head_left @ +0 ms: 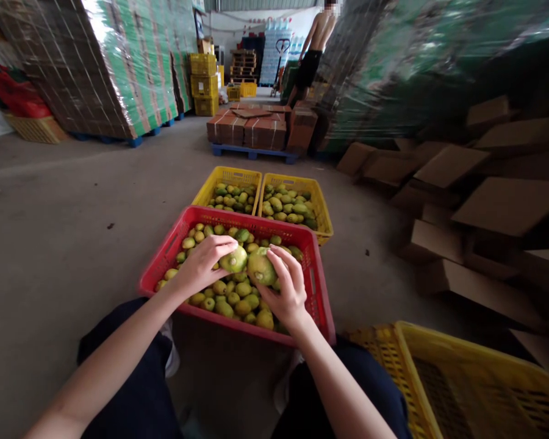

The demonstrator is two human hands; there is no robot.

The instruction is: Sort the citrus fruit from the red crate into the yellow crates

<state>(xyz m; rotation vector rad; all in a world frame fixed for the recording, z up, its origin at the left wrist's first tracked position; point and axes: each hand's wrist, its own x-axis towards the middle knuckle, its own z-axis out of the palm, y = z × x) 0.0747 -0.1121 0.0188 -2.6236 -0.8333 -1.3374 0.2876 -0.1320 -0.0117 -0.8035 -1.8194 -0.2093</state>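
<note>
Wrapped around a green-yellow lemon (233, 260), my left hand (205, 259) is closed above the red crate (322, 305). A second green-yellow lemon (261, 268) sits in my right hand (289, 286), whose fingers curl over its top and side. Both lemons are held side by side, stem ends toward me, very near each other. Below them, many loose lemons (238, 300), green to yellow, fill the red crate between my legs. My hands and forearms hide part of the fruit.
Two yellow crates (297, 178) of similar fruit adjoin the red crate's far side. A yellow crate (405, 360) stands by my right leg. Cardboard boxes (485, 280) lie piled at right. Ahead are a loaded blue pallet (251, 152), wrapped stacks (137, 67) and a person (318, 36).
</note>
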